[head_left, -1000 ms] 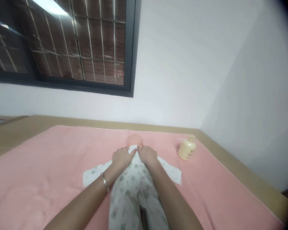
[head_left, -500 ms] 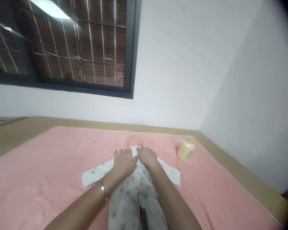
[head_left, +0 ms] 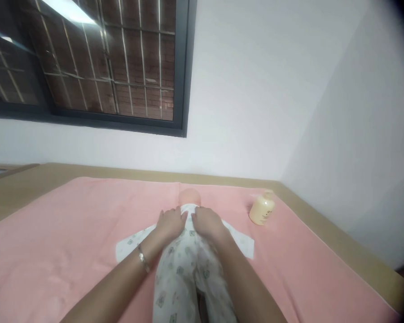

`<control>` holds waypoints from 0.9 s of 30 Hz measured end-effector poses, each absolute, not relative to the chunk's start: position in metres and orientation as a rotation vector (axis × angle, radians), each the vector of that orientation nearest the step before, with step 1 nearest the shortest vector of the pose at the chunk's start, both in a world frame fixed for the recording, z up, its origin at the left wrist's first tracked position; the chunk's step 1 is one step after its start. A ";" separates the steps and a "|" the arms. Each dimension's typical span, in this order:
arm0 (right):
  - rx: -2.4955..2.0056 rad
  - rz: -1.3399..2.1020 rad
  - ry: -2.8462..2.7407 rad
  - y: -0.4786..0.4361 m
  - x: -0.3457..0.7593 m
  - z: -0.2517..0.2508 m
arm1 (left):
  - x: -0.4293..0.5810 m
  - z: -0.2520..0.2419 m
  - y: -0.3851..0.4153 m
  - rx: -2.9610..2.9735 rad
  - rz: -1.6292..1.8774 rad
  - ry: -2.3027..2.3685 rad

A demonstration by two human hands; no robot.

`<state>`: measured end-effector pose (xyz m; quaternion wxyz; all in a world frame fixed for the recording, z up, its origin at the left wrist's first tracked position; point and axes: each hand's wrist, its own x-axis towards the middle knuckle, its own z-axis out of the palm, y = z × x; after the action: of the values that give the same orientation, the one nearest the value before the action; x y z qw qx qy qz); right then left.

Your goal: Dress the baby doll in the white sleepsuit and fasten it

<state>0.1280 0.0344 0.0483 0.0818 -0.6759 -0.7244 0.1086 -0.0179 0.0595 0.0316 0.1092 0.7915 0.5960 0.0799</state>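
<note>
A baby doll in a white printed cotton sleepsuit [head_left: 183, 269] lies on its back on a pink towel [head_left: 70, 233] spread over a tan worktop [head_left: 27, 184]. Its long axis runs straight away from the person, with the bare peach head [head_left: 189, 196] at the far end. Both hands rest side by side on the chest, just below the head and equally near it. The left hand [head_left: 170, 223] lies flat with its fingers apart. The right hand [head_left: 207, 223] curves over the cloth; whether it pinches is unclear. A pale yellow plastic bottle [head_left: 261, 208] stands apart, to the right.

We see a plain room, likely in a home. A pink towel [head_left: 70, 233] covers a wooden surface [head_left: 27, 179] beneath a barred window [head_left: 97, 63], and a lotion bottle [head_left: 261, 210] lies by white walls [head_left: 256, 89].
</note>
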 end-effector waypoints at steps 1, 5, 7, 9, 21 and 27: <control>-2.062 0.355 -2.119 0.042 0.131 0.045 | -0.014 0.031 0.054 2.390 0.238 1.765; -2.134 0.412 -2.089 0.059 0.143 0.039 | -0.003 0.030 0.035 2.631 0.215 1.746; -2.128 0.388 -2.122 0.053 0.143 0.042 | -0.003 0.030 0.035 2.618 0.244 1.761; -2.086 0.347 -2.181 0.041 0.139 0.047 | -0.007 0.029 0.043 2.513 0.282 1.802; -2.114 0.392 -2.094 0.060 0.142 0.038 | -0.003 0.035 0.032 2.542 0.220 1.773; -2.103 0.397 -2.164 0.041 0.140 0.047 | -0.012 0.030 0.050 2.364 0.329 1.755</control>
<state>0.1398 0.0412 0.0465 0.0488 -0.6902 -0.7101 0.1304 -0.0116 0.0499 0.0296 0.0897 0.7948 0.5900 0.1106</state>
